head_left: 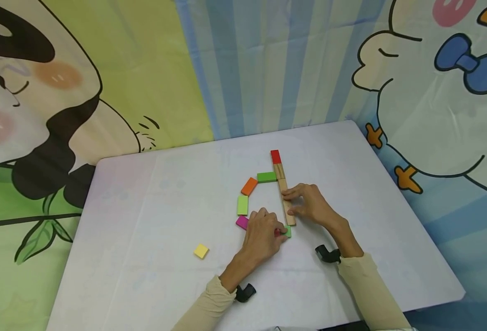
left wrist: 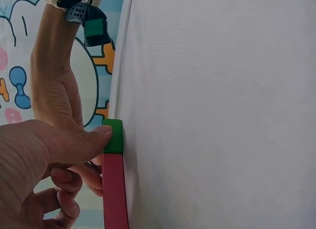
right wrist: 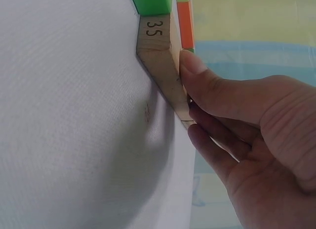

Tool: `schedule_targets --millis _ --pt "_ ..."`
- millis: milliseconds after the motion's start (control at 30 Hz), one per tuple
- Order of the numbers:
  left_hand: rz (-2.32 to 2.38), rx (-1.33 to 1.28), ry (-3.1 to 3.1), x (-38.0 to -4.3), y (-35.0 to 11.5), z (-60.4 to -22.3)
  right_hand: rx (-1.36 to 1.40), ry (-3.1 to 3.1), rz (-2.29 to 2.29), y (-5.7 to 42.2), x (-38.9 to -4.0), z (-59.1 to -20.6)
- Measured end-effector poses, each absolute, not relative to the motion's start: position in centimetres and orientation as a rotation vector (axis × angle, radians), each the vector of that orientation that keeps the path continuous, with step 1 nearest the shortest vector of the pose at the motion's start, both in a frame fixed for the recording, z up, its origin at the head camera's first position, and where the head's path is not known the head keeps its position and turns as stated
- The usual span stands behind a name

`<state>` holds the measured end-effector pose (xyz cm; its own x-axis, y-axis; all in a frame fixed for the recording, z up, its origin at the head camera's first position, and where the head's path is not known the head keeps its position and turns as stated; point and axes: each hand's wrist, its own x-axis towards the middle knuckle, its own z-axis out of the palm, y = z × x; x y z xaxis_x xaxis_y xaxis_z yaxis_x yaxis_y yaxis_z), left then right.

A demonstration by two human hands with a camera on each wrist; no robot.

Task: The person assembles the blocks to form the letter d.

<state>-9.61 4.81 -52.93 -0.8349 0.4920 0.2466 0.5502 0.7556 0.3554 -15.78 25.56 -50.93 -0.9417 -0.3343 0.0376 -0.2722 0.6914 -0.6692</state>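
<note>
My left hand (head_left: 263, 233) pinches a small green block (left wrist: 114, 136) at the low end of a curved row of blocks. A pinkish-red block (left wrist: 115, 189) adjoins it, mostly covered by that hand in the head view. The fingertips of my right hand (head_left: 312, 204) touch the side of a plain wooden block (head_left: 287, 209) in the straight strip; its near end bears the number 35. This end meets the green block in the right wrist view. Farther up, the strip runs through more wood to a red block (head_left: 276, 156).
Leftward, the curve holds a magenta block (head_left: 242, 222), a light green block (head_left: 242, 205), an orange block (head_left: 249, 186) and a green block (head_left: 266, 177) against the strip. A yellow block (head_left: 201, 251) lies apart on the white table (head_left: 152, 207). Printed cloth hangs behind.
</note>
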Motion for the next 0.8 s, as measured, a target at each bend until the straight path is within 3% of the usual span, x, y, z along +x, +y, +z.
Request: schedule_targets --millis 533,800 --pt "-0.688 -0.797 -2.794 -9.7 4.3 -52.7 -0.499 2.819 -1.084 25.6 -15.8 -51.2" --pt "-0.944 -0.478 -2.678 -11.6 1.3 -51.8 -0.491 2.806 -1.09 25.5 -15.8 -51.0"
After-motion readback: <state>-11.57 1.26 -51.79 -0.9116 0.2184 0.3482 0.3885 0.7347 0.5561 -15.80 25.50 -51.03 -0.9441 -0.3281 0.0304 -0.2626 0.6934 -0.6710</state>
